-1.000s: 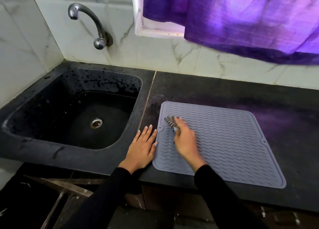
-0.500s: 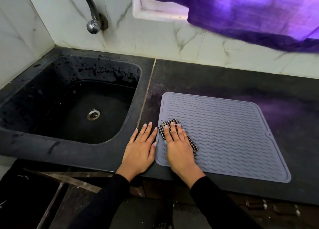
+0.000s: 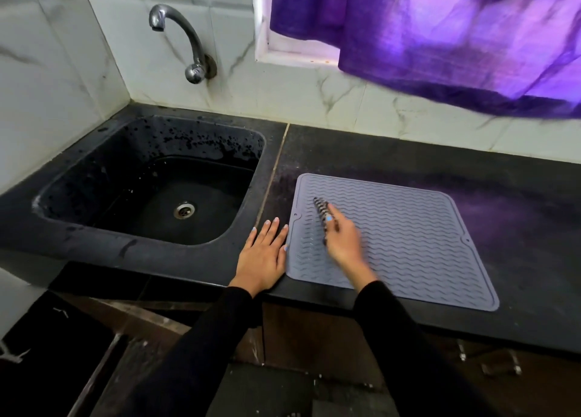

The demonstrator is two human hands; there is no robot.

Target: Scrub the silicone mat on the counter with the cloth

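In the head view, a grey silicone mat (image 3: 408,243) with wavy ridges is seen lying flat on the black counter (image 3: 518,228), just to the right of the black sink (image 3: 151,190). The mat's near edge lies close to the counter's front edge.

A checked black-and-white cloth (image 3: 321,210) is held against the mat's left part, near the edge that faces the sink. It is pressed there by the right hand (image 3: 342,243), which is blurred; the fingers are stretched forward over the cloth, but whether they are curled round it cannot be told. A black sleeve (image 3: 408,338) covers the right arm.

The left hand (image 3: 264,253) is laid flat on the counter between the sink and the mat, fingers straight and close together, the little finger touching the mat's left edge. Nothing is held in it.

A chrome tap (image 3: 185,39) is mounted on the tiled wall behind the sink. A metal drain (image 3: 184,209) is set in the sink's bottom. A purple curtain (image 3: 440,32) hangs at a window above and behind the mat.
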